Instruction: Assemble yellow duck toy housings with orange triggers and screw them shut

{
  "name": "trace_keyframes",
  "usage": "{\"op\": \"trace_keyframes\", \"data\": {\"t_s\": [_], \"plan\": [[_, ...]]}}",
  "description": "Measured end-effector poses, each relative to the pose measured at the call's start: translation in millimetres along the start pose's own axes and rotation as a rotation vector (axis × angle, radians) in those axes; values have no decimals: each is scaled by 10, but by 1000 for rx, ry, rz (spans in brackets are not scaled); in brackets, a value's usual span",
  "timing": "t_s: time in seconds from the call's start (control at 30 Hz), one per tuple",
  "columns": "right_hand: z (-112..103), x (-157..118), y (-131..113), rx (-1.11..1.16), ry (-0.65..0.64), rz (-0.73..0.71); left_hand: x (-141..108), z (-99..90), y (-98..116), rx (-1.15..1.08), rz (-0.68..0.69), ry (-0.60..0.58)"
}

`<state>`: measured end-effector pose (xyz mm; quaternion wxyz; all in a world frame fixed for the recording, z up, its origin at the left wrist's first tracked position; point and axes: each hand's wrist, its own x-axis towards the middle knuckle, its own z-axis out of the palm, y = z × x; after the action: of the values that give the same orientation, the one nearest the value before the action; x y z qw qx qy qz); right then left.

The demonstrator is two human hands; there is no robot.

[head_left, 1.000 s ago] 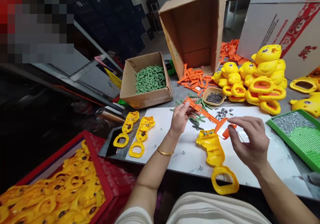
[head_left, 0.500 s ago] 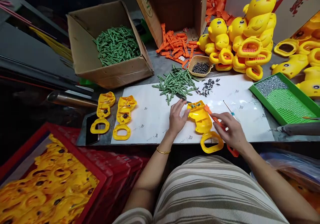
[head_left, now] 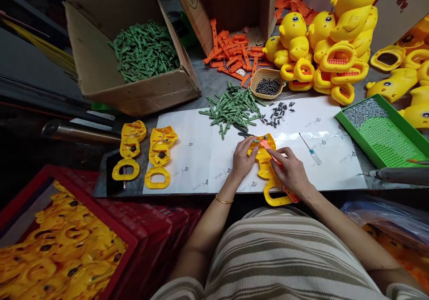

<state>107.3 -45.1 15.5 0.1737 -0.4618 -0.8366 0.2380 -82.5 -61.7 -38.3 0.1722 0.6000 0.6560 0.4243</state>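
Observation:
A yellow duck-shaped shell half (head_left: 266,168) lies with its hollow side up at the front edge of the white sheet (head_left: 214,157), its ring handle toward me. My right hand (head_left: 291,169) is closed on a long orange part (head_left: 272,154), whose far end lies over the duck's head section. Against the left side of that head is my left hand (head_left: 244,158), fingers bent around the shell's edge near small green pieces (head_left: 256,141) inside it. A screwdriver (head_left: 310,149) lies on the sheet to the right.
Two more duck halves (head_left: 160,152) (head_left: 130,146) lie left. Behind are green parts (head_left: 233,108), black springs or pins (head_left: 278,114), a small basket (head_left: 267,96) and orange parts (head_left: 234,54). A green tray (head_left: 385,135) and stacked ducks (head_left: 348,27) stand right; a cardboard box (head_left: 134,94) is back left.
My right hand has moved left with the orange part, bringing its end over the duck's head. My left hand has closed in on the shell's edge. The camera view has shifted slightly.

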Motion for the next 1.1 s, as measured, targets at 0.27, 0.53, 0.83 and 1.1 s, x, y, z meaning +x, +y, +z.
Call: {"op": "trace_keyframes", "data": {"t_s": [0.27,0.53,0.83,1.1], "plan": [[-6,9,4,-124,-40,-32,-6,32,60,-9,1,15],[5,-31,-12,-49,-8,33,-12,76,78,7,-24,70],[-25,12,-1,-75,-38,-53,-30,93,61,-5,-14,76],[-10,44,-34,-56,-57,39,-25,97,83,0,-15,73]]}}
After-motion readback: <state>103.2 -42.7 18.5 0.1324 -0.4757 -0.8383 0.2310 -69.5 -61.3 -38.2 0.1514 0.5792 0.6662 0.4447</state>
